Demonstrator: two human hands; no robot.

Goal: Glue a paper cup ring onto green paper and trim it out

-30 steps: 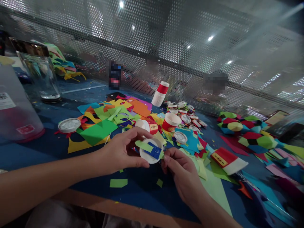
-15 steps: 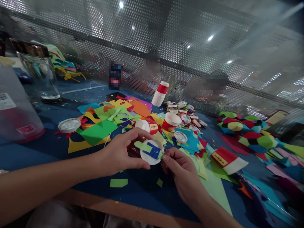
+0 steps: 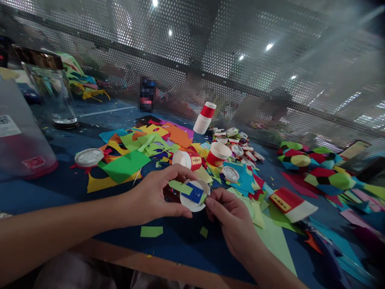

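Note:
A white round cup bottom [image 3: 187, 205] is held between the thumb and fingers of my left hand [image 3: 150, 196], its hollow side facing me. Across it lie a blue paper piece [image 3: 195, 193] and a light green paper strip [image 3: 178, 186] that sticks out on the left. My right hand [image 3: 225, 208] is closed in a pinch at the right rim, where a small green paper end shows by the fingertips. On the blue table below lie a green paper rectangle [image 3: 151, 231] and a small green scrap [image 3: 203, 232].
Behind my hands are coloured paper scraps [image 3: 124, 166], red-and-white paper cups [image 3: 219, 154], a cup stack [image 3: 205, 118] and cut cup bottoms [image 3: 230, 174]. Scissors [image 3: 326, 249] lie at right near paper balls [image 3: 329, 178]. A glass jar [image 3: 57, 92] and a plastic container [image 3: 24, 136] stand left.
The cup bottom and my hands sit slightly lower and further right in view, as the whole scene has shifted a little. Both hands keep their grip.

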